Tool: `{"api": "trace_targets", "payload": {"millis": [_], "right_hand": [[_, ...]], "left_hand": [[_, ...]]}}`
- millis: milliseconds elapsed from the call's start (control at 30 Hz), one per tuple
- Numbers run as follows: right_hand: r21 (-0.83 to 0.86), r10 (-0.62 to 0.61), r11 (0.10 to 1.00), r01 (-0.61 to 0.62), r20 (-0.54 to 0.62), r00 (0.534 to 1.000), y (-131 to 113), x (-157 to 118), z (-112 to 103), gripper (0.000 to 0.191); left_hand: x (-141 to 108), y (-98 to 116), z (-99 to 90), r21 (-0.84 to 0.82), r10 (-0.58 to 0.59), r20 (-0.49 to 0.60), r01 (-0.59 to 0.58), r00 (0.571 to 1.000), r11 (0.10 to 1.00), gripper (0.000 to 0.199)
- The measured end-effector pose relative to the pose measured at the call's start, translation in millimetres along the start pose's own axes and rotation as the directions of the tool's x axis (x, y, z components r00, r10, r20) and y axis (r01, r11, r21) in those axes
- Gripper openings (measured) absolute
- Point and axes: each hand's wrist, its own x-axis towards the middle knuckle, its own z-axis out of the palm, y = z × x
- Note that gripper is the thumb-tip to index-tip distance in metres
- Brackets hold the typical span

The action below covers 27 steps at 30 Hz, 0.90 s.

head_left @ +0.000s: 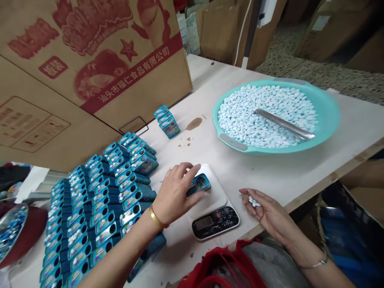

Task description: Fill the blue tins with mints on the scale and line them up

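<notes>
– Left hand (179, 188)?
– Was spread, thumb and fingers apart around the blue container (202, 185); couldn't tell if touching.
– And where was the container?
– Sat on the scale (215, 222), near the container rows (100, 214).
– Right hand (265, 210)?
– Was curled around some pale pieces (254, 202), near the scale. More lay in the teal basin (328, 114), metal scoop (285, 124) on top.

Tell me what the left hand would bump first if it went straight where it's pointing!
The left hand would probably meet the blue tin on the scale, though exact depth is unclear.
</notes>
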Motion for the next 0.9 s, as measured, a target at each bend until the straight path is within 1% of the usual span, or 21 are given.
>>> {"api": "trace_targets", "payload": {"millis": [33, 67, 100, 133, 200, 267, 300, 367, 433, 500, 567, 633, 667, 733, 800, 833, 867, 900], "right_hand": [[0.000, 0.003, 1.000, -0.003, 0.000, 1.000, 0, 0, 0, 0.028], [0.003, 0.010, 1.000, -0.010, -0.001, 1.000, 1, -1, 0, 0.028], [0.009, 0.020, 1.000, -0.020, -0.001, 1.000, 2, 0, 0, 0.028], [0.016, 0.030, 0.999, -0.030, -0.002, 1.000, 3, 0, 0, 0.028], [0.030, 0.047, 0.998, -0.047, -0.003, 0.999, 5, 2, 0, 0.028], [0.037, 0.059, 0.998, -0.059, -0.007, 0.998, 7, 3, -1, 0.029], [0.038, 0.067, 0.997, -0.067, -0.013, 0.998, 7, 4, -2, 0.031], [0.037, 0.095, 0.995, -0.094, -0.027, 0.995, 8, 6, -4, 0.034], [0.041, 0.118, 0.992, -0.116, -0.040, 0.992, 9, 7, -6, 0.037], [0.047, 0.127, 0.991, -0.125, -0.053, 0.990, 10, 9, -7, 0.039], [0.043, 0.128, 0.991, -0.126, -0.061, 0.990, 10, 10, -8, 0.039], [0.026, 0.117, 0.993, -0.115, -0.070, 0.991, 10, 9, -8, 0.038], [0.016, 0.103, 0.995, -0.102, -0.074, 0.992, 9, 7, -8, 0.036], [-0.004, 0.074, 0.997, -0.074, -0.086, 0.994, 8, 4, -8, 0.032], [-0.033, 0.063, 0.997, -0.066, -0.096, 0.993, 7, 1, -8, 0.031], [-0.046, 0.062, 0.997, -0.068, -0.107, 0.992, 7, -1, -8, 0.032], [-0.060, 0.066, 0.996, -0.073, -0.115, 0.991, 6, -2, -8, 0.033], [-0.072, 0.070, 0.994, -0.079, -0.121, 0.990, 5, -3, -8, 0.033]], "left_hand": [[0, -1, 0.9, 0.037, -0.011, 0.041, 0.009, 0.999, 0.999, 0.047], [1, -4, 0.4, 0.061, -0.016, 0.085, 0.011, 0.996, 0.998, 0.045], [4, -9, -1.1, 0.077, -0.021, 0.113, 0.013, 0.993, 0.997, 0.039], [10, -16, -3.2, 0.093, -0.033, 0.114, 0.022, 0.993, 0.995, 0.033], [27, -36, -7.1, 0.133, -0.072, 0.042, 0.066, 0.997, 0.989, 0.031], [52, -63, -8.4, 0.191, -0.137, -0.065, 0.147, 0.988, 0.970, 0.036], [66, -79, -7.7, 0.224, -0.176, -0.101, 0.195, 0.979, 0.955, 0.037], [92, -111, -4.0, 0.288, -0.285, -0.146, 0.317, 0.947, 0.904, 0.037], [114, -138, 1.6, 0.314, -0.338, -0.172, 0.377, 0.925, 0.871, 0.036], [129, -155, 6.8, 0.322, -0.356, -0.192, 0.401, 0.915, 0.857, 0.034], [134, -162, 8.9, 0.323, -0.364, -0.212, 0.416, 0.907, 0.850, 0.034], [127, -160, 5.5, 0.320, -0.374, -0.220, 0.429, 0.901, 0.845, 0.036], [117, -157, 1.1, 0.306, -0.366, -0.214, 0.418, 0.906, 0.856, 0.038], [86, -144, -13.0, 0.227, -0.301, -0.177, 0.337, 0.937, 0.914, 0.039], [41, -124, -32.1, 0.073, -0.183, -0.122, 0.192, 0.976, 0.979, 0.038], [14, -110, -41.9, 0.016, -0.156, -0.085, 0.158, 0.984, 0.987, 0.034], [-14, -95, -50.5, -0.005, -0.156, -0.036, 0.156, 0.987, 0.988, 0.030], [-43, -79, -57.0, 0.003, -0.179, 0.014, 0.179, 0.984, 0.984, 0.027]]}}
